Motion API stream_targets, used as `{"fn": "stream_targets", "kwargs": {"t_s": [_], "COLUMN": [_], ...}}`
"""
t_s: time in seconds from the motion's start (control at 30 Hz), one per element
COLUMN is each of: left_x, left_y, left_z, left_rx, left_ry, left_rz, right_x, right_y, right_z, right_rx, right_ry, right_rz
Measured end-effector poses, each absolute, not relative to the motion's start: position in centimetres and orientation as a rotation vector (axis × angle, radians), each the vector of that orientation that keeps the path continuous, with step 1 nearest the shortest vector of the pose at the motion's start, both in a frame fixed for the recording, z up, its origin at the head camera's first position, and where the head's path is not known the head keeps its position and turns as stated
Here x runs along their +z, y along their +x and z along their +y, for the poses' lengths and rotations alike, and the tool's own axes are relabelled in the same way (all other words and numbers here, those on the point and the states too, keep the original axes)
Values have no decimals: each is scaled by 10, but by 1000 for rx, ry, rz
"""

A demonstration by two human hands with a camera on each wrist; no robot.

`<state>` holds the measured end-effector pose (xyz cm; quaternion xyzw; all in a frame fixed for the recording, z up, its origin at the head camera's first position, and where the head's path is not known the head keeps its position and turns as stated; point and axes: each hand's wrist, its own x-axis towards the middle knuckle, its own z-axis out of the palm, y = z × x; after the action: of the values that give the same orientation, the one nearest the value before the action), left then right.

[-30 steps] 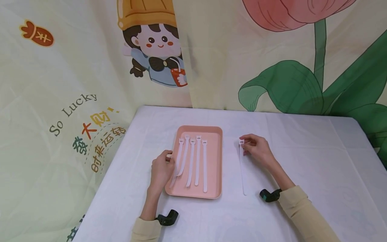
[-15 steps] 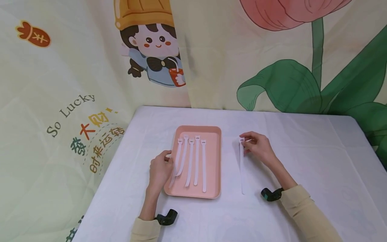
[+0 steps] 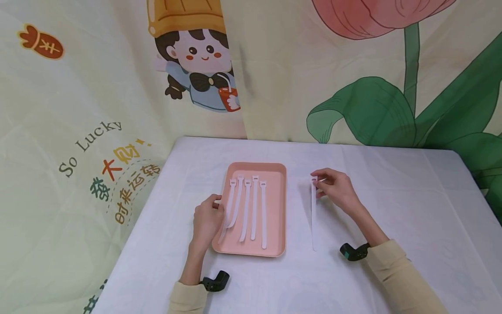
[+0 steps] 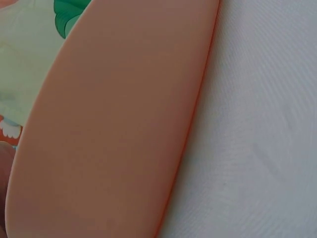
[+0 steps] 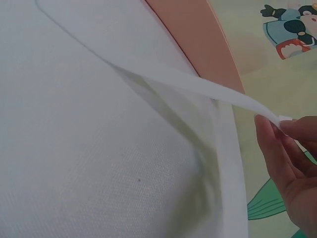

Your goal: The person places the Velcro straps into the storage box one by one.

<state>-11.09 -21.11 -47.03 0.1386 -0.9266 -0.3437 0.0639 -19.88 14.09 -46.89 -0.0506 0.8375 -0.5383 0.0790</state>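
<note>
A pink tray (image 3: 276, 244) lies on the table, with several white cable tie straps (image 3: 254, 209) side by side in it, slotted heads toward the far end. My left hand (image 3: 209, 218) grips the tray's left rim; in the left wrist view the tray's outer wall (image 4: 114, 119) fills much of the picture and only a bit of the hand shows. Right of the tray, my right hand (image 3: 334, 188) pinches another white cable tie (image 5: 183, 87) by its slotted head. That strap's head end is raised, while its tail slopes down to the tabletop.
A white cloth covers the table (image 3: 412, 209). Behind it hangs a printed curtain (image 3: 274, 87) with a cartoon figure and a tulip. Black wrist cameras sit at both cuffs.
My right hand has lifted the strap's head slightly, and the strap has shifted a little with it. The left hand stays at the tray's rim. The head view drifts slightly.
</note>
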Motion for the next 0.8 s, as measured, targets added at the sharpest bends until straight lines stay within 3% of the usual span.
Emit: {"fn": "stream_targets", "kwargs": {"t_s": [0.8], "left_x": [-471], "left_y": [-111], "left_z": [-212], "left_rx": [-1041], "left_ry": [416], "left_rz": [-2796], "right_x": [-448], "right_y": [-192], "right_z": [138], "right_rx": [-1662], "right_ry": [-198], "right_rz": [2477]}}
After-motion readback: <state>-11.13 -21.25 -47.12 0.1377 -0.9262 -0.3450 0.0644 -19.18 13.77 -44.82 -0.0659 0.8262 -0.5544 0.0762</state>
